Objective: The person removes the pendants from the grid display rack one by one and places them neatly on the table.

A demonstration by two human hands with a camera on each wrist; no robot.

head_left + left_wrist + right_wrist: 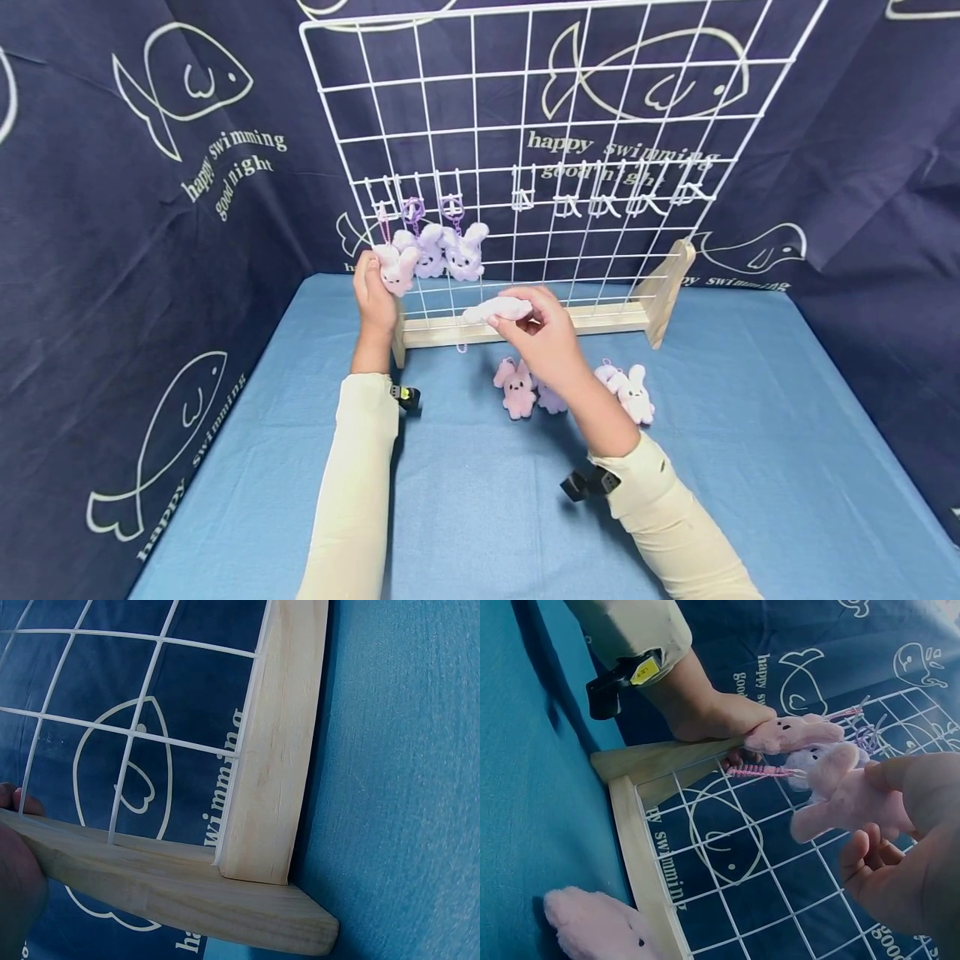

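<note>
My left hand grips the wooden side post at the left of a white wire grid rack; its fingertips show on the far side of the post. A pink plush bunny keychain hangs from a hook just in front of that hand. My right hand pinches another pink plush bunny keychain by its body, before the lower grid. The held bunny lies sideways, and its pink cord dangles from the head end. Two purple bunnies hang beside the hanging pink one.
More metal hooks line the grid to the right. On the blue tablecloth, a pink bunny, a purple one partly behind my right arm, and a white one lie in front of the rack. A dark fish-print cloth hangs around the table.
</note>
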